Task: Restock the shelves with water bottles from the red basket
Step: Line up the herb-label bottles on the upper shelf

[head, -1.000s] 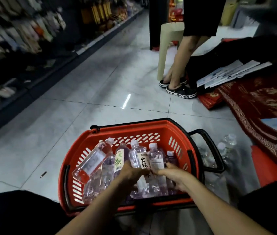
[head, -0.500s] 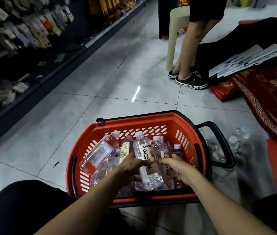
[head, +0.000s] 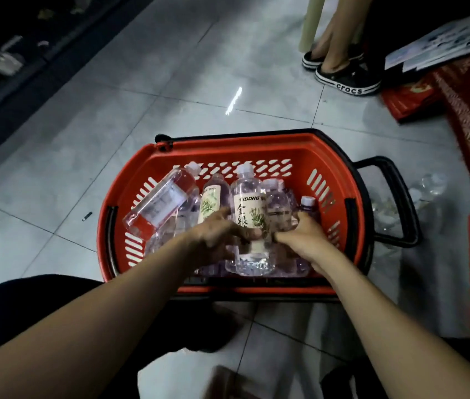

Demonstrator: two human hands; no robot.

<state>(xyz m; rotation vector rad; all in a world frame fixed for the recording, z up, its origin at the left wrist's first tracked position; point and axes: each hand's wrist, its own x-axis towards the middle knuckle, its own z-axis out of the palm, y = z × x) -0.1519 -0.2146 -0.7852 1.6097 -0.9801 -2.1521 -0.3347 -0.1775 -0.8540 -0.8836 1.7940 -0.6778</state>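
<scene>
Picking from the red basket (head: 228, 145): left hand (head: 216, 234) grips the labelled water bottle (head: 249, 208), right hand (head: 300, 239) the neighbouring bottle (head: 278, 203); lift-out seems next.

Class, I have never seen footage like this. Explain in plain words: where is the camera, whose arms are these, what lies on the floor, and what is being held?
No machine here: a person's two bare arms, filmed by one camera worn on their head, looking down. A red basket stands on the tiled floor, holding clear bottles. The left hand grips the labelled bottle in the middle. The right hand curls among the bottles beside it; what it holds is hidden.
</scene>
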